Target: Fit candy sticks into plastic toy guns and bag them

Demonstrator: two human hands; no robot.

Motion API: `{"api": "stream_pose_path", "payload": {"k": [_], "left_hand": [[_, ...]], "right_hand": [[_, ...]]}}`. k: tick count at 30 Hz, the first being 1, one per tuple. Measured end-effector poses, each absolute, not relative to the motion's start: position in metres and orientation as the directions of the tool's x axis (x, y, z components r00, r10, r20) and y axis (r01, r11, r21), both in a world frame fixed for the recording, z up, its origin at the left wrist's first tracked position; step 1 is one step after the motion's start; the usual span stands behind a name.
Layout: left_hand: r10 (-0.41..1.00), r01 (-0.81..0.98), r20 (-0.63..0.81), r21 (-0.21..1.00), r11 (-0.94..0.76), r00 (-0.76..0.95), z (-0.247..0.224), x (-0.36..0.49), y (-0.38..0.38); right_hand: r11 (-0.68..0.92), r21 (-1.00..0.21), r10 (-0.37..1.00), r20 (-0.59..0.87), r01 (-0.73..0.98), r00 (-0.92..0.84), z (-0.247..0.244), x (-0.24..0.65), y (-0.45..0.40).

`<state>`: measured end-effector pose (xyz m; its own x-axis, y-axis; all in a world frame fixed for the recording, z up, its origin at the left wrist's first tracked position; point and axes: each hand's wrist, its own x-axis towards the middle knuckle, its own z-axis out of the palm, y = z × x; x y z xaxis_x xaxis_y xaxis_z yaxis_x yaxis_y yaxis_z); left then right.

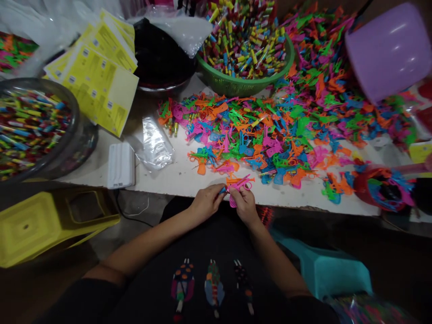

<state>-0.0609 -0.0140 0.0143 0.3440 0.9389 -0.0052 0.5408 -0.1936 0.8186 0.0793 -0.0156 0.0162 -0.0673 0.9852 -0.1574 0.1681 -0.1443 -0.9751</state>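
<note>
Both of my hands meet at the table's front edge. My right hand (244,202) grips a pink toy gun (232,201), with an orange piece (232,181) lying along its top. Beside it, on the left, my left hand (207,202) pinches a small tube with a blue end (222,190), its tip close to the pink gun. Just beyond my hands a large heap of coloured plastic toy guns (243,135) spreads over the white table (162,180).
A green basket (236,85) and a dark clear bowl (76,130) hold small coloured tubes. Yellow printed sheets (101,85), plastic bags (157,144) and a white box (120,165) lie left. A red container (364,189) and purple bucket (389,51) are right. Stools flank me.
</note>
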Motion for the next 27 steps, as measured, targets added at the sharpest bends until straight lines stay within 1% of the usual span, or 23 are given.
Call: {"api": "stream_pose_path", "payload": {"k": [3,5,7,9,11,13,14,15,16,17,19,20,22,24,25,26,27], "left_hand": [[0.918,0.581,0.082,0.751,-0.314,0.389,0.014,-0.058,-0.019],[0.908,0.576,0.100,0.744,-0.340,0.407,0.017,-0.058,-0.018],[0.915,0.583,0.060,0.754,-0.304,0.399,0.018,-0.062,-0.012],[0.956,0.666,-0.021,0.722,-0.189,0.294,0.016,-0.069,-0.001],[0.993,0.790,-0.086,0.613,-0.014,0.084,0.010,-0.079,0.013],[0.989,0.861,-0.120,0.489,0.136,-0.088,0.002,-0.090,0.025],[0.981,0.875,-0.137,0.447,0.183,-0.135,-0.002,-0.094,0.030],[0.975,0.880,-0.157,0.425,0.213,-0.160,-0.005,-0.099,0.034],[0.969,0.877,-0.174,0.420,0.233,-0.174,-0.006,-0.102,0.037],[0.965,0.869,-0.182,0.427,0.251,-0.189,-0.006,-0.105,0.039],[0.966,0.844,-0.163,0.473,0.253,-0.198,-0.002,-0.109,0.039],[0.973,0.830,-0.129,0.508,0.229,-0.190,0.002,-0.109,0.037],[0.991,0.804,-0.019,0.583,0.119,-0.133,0.012,-0.104,0.029],[0.997,0.761,0.083,0.647,-0.049,-0.006,0.022,-0.092,0.016],[0.992,0.725,0.102,0.677,-0.123,0.074,0.027,-0.084,0.010],[0.984,0.678,0.097,0.715,-0.173,0.149,0.030,-0.076,0.004],[0.978,0.623,0.069,0.761,-0.178,0.195,0.032,-0.070,0.000]], "right_hand": [[-0.199,-0.975,0.980,-0.197,0.100,0.027,0.017,0.071,-0.020],[-0.239,-0.968,0.971,-0.238,0.073,0.022,0.018,0.072,-0.018],[-0.278,-0.952,0.960,-0.280,0.125,0.002,0.017,0.085,-0.010],[-0.299,-0.921,0.954,-0.285,0.250,0.094,0.016,0.111,0.002],[-0.340,-0.839,0.924,-0.215,0.425,0.315,0.016,0.145,0.014],[-0.464,-0.668,0.823,-0.082,0.581,0.563,0.017,0.178,0.024],[-0.517,-0.589,0.761,0.015,0.621,0.648,0.017,0.190,0.027],[-0.546,-0.535,0.710,0.113,0.645,0.695,0.018,0.198,0.028],[-0.539,-0.518,0.682,0.195,0.664,0.705,0.018,0.201,0.028],[-0.496,-0.533,0.688,0.242,0.686,0.685,0.017,0.200,0.026],[-0.331,-0.614,0.791,0.234,0.717,0.565,0.016,0.183,0.019],[-0.239,-0.667,0.859,0.194,0.705,0.475,0.015,0.169,0.014],[-0.100,-0.787,0.961,0.083,0.609,0.265,0.014,0.134,0.004],[-0.059,-0.895,0.994,-0.010,0.442,0.112,0.013,0.098,-0.004],[-0.067,-0.931,0.996,-0.044,0.360,0.071,0.013,0.082,-0.007],[-0.078,-0.953,0.997,-0.068,0.293,0.047,0.013,0.070,-0.009],[-0.092,-0.966,0.996,-0.086,0.241,0.035,0.013,0.063,-0.010]]}}
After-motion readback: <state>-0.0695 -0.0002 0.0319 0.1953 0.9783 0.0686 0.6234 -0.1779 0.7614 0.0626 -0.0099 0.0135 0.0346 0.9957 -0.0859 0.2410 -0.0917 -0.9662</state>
